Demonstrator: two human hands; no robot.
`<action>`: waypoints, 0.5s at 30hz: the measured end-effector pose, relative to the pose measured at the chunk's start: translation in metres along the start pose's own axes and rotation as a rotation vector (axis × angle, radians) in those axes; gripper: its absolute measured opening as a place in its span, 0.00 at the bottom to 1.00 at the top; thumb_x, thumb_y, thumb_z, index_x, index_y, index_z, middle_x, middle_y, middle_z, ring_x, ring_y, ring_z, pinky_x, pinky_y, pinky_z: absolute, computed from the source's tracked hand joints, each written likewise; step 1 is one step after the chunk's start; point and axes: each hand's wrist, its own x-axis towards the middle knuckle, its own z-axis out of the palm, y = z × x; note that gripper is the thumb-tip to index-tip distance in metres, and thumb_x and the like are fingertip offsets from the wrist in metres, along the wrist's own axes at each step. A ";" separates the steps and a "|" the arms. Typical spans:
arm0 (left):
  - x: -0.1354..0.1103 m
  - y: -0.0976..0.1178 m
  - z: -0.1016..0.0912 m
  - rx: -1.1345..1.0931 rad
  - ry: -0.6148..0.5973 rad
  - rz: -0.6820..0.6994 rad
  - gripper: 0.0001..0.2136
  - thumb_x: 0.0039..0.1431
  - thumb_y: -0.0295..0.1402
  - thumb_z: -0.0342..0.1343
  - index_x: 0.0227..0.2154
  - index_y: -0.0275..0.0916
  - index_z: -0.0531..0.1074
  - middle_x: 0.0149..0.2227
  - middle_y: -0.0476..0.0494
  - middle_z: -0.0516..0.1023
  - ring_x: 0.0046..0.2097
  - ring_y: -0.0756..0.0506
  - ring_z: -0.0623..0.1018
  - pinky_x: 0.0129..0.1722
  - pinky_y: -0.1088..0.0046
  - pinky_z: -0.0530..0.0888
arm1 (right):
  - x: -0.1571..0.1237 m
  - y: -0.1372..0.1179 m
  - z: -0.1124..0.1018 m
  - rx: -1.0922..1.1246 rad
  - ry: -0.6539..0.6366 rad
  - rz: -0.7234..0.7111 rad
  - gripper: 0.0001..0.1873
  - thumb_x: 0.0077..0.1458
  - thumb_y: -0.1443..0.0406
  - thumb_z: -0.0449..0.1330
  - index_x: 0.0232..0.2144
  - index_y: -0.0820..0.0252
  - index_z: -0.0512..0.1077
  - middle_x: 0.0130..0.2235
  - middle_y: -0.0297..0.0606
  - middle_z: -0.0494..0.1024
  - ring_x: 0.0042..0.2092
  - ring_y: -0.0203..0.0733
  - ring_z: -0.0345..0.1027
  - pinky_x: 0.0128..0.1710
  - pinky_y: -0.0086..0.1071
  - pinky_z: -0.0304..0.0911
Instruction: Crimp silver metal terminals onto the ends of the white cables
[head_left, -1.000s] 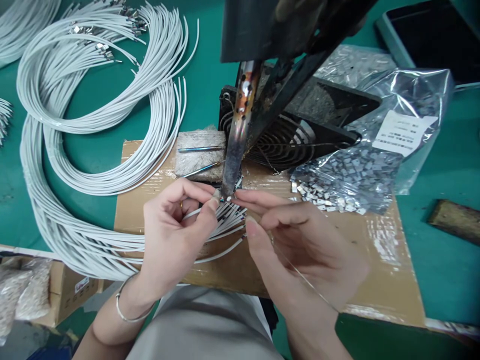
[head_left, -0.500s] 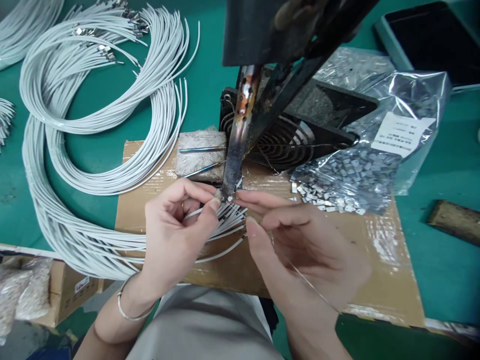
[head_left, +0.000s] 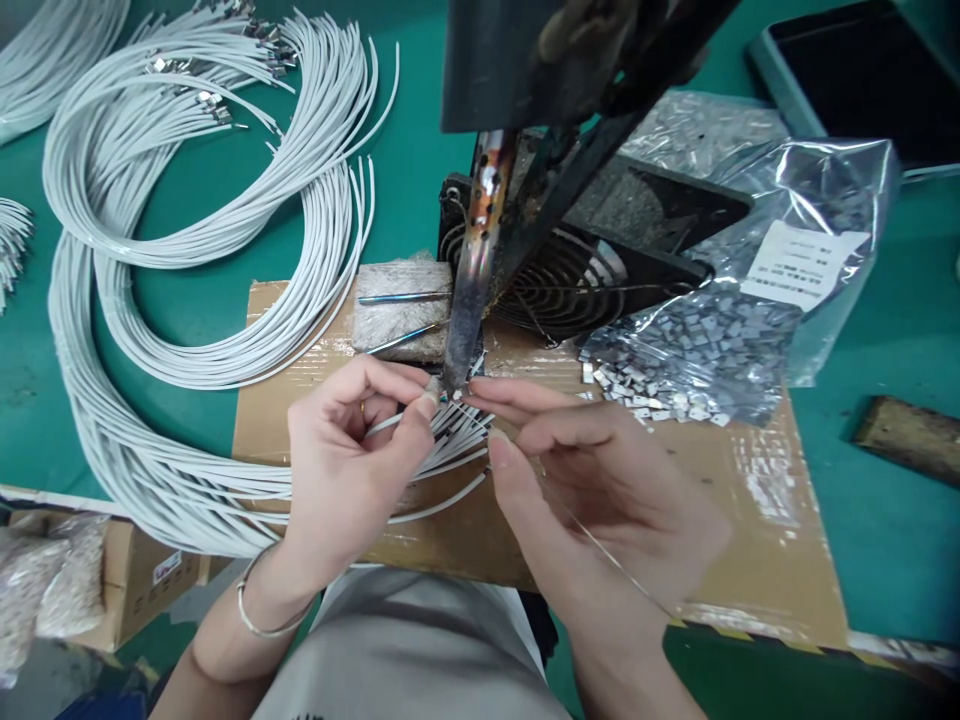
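Observation:
My left hand [head_left: 360, 470] is closed, its thumb and forefinger pinching a white wire [head_left: 384, 425] just left of the soldering iron's tip. The soldering iron [head_left: 471, 285], with a heat-stained perforated barrel, points down between both hands from a dark stand. At its tip is a small shiny bit [head_left: 457, 395], too small to make out fully. Closed loosely on a thin strand of solder wire [head_left: 611, 556], my right hand [head_left: 600, 480] has its forefinger close to the tip. Beneath my fingers, the ends of a white wire bundle [head_left: 202, 490] fan out over the cardboard [head_left: 750, 540].
Coiled white wires [head_left: 217, 240] lie at left. Behind the iron stands a black fan [head_left: 570, 280]. Two thin metal rods lie on a wrapped block [head_left: 397, 330]. A clear bag [head_left: 817, 210] spills small metal pieces [head_left: 690, 400] at right. A tablet-like device [head_left: 862, 80] lies farther back.
Both hands hold nearly the same pose at the iron's tip. The view has shifted very slightly, and my right hand sits a touch farther left.

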 end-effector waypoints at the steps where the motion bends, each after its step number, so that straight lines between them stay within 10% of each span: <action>1: 0.000 0.000 0.000 -0.001 0.001 -0.001 0.07 0.52 0.21 0.68 0.25 0.39 0.80 0.33 0.47 0.85 0.24 0.55 0.69 0.20 0.80 0.62 | 0.000 0.000 0.000 -0.003 0.000 -0.002 0.15 0.58 0.79 0.67 0.37 0.53 0.75 0.51 0.35 0.88 0.51 0.41 0.84 0.55 0.35 0.79; 15: 0.000 0.002 0.000 0.013 0.006 0.003 0.08 0.51 0.20 0.68 0.24 0.39 0.79 0.33 0.48 0.85 0.26 0.54 0.70 0.20 0.79 0.60 | -0.001 0.000 0.001 0.003 0.011 -0.004 0.14 0.58 0.79 0.67 0.37 0.54 0.76 0.51 0.36 0.88 0.51 0.41 0.84 0.54 0.34 0.79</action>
